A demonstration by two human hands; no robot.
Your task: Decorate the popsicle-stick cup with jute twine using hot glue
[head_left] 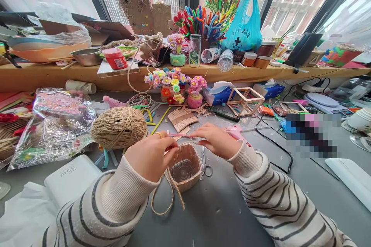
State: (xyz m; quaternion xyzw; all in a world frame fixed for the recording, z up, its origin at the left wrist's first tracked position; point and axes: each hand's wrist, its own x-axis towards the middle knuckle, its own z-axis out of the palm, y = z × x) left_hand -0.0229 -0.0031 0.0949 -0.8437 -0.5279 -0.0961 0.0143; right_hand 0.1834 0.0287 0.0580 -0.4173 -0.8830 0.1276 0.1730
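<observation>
A small basket [187, 162] of wooden slats with a clear round bottom stands in front of me, a twine strand [162, 213] looped at its near left side. My left hand [152, 154] is closed above the basket's left edge, fingertips pinched on a thin pink strip [176, 135]. Just beyond the basket's far right edge, my right hand [217, 141] is closed on the strip's other end. Scissors [206, 166] lie at the basket's right side. Behind my left hand sits a ball of twine [119, 127]. A pink glue gun [238, 134] lies partly behind my right hand.
Wooden sticks [182, 119], a stick frame [245, 100] and yarn flowers [171, 83] stand farther back. A white power bank [72, 179] and plastic bag [55, 123] are at left, a black cable [278, 166] at right. Jars and a blue bag [246, 27] line the shelf.
</observation>
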